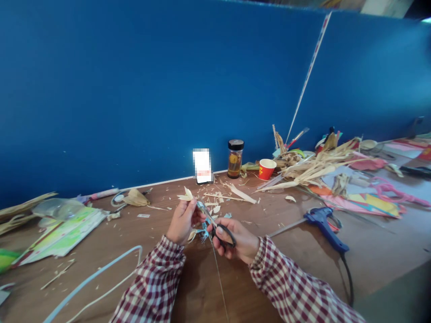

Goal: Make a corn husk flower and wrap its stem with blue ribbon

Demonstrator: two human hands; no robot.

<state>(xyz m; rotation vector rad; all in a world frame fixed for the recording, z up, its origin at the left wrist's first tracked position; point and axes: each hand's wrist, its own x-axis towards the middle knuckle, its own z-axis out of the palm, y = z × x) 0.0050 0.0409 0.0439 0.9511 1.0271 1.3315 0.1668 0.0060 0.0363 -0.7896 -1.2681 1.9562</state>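
My left hand (182,220) pinches a pale piece of corn husk (186,194), whose pointed tips stick up above the fingers. In my right hand (235,237) is a pair of scissors (229,238) with black handles, its blades reaching up and left to the left fingers. Whether the blades are touching the husk I cannot tell. Below the hands, blue and cream scraps (204,234) hang or lie close by, and a thin line runs down from there toward me.
Husk shavings litter the brown table (134,242). Farther back stand a lit phone (202,167), a lidded jar (235,159) and a red paper cup (267,170). A blue glue gun (325,224) lies right, near a husk pile (310,170). A green-and-white sheet (72,233) lies left.
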